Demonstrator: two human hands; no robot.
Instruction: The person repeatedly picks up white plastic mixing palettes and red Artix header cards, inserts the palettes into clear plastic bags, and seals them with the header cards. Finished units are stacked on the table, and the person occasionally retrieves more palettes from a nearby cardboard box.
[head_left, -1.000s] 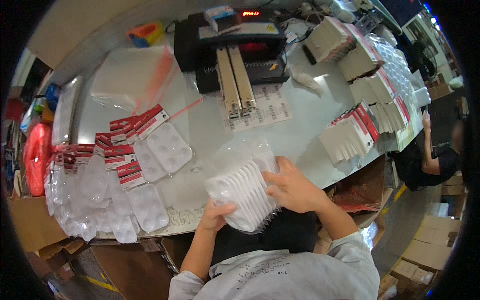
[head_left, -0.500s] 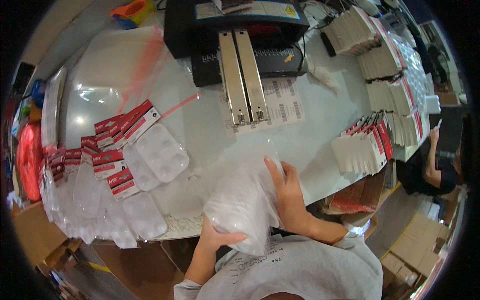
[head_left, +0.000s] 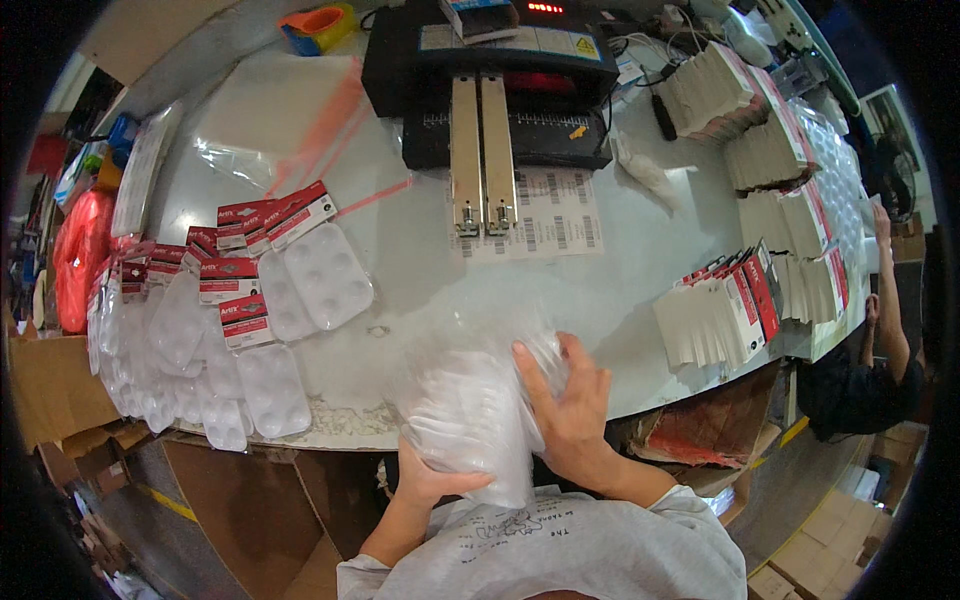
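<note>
A thick stack of white plastic palettes in clear film (head_left: 468, 415) is held between my hands at the table's near edge. My left hand (head_left: 428, 474) wraps round its lower left end, thumb lying across the front. On the other side my right hand (head_left: 572, 410) presses the loose clear plastic against the stack, its fingers partly bent. Left of the stack lie white palettes (head_left: 327, 275) in clear bags with red and white header cards (head_left: 246, 322), in an overlapping pile. Film hides the undersides of the stack and some fingertips.
A black machine (head_left: 400, 70) with two metal bars stands at the back, over a printed label sheet (head_left: 560, 215). Bundles of cards (head_left: 705, 320) line the right side. Clear bags (head_left: 260, 110) lie at back left. A co-worker's arm (head_left: 887, 290) shows at far right.
My right hand has shifted down slightly over the film, its fingers more bent. The stack has tipped more upright, with its edges fanned. The whole view has shifted a little.
</note>
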